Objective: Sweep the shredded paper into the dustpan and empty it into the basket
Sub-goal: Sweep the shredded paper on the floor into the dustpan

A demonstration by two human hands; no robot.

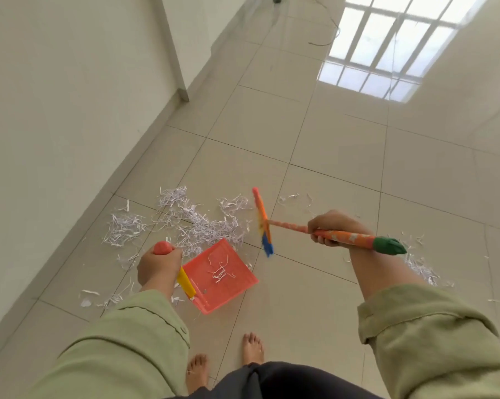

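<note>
My left hand (158, 267) grips the handle of an orange dustpan (231, 286), whose pan sits on the tiled floor with a few paper strips inside. My right hand (333, 227) grips the patterned orange handle of a broom (264, 223), whose head with orange and blue bristles is blurred and stands just right of the paper. A spread of white shredded paper (197, 223) lies on the floor beyond the dustpan's mouth. More shreds (420, 264) lie under my right forearm. The basket is not in view.
A white wall (56, 110) runs along the left, with a corner post (179, 82). My bare feet (253, 348) stand below the dustpan. A bright window reflection (386, 47) and a thin cable (329, 30) lie on the floor far ahead.
</note>
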